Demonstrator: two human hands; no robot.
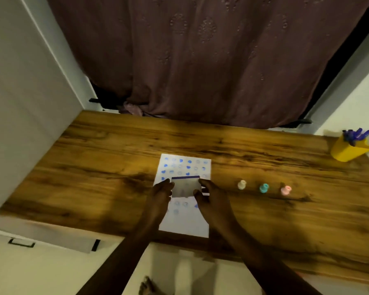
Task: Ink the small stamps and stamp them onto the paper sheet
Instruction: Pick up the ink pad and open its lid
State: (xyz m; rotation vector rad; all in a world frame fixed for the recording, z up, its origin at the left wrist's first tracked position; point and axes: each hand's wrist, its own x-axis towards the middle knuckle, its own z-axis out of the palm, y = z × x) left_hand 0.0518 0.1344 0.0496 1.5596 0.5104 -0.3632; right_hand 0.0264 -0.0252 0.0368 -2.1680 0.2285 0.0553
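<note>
A white paper sheet [184, 222] lies flat on the wood-grain desk [94, 167], its upper rows covered with blue heart and ring prints. Over its middle, the left hand [161, 191] and right hand [207, 193] pinch the two sides of a small translucent plastic pouch [184, 187] with a blue strip along its top edge. Right of the sheet stand three small knob-shaped stamps: cream [241, 184], teal [264, 188], pink [285, 190]. A yellow cup [349, 151] at the far right holds blue pens [355, 135].
</note>
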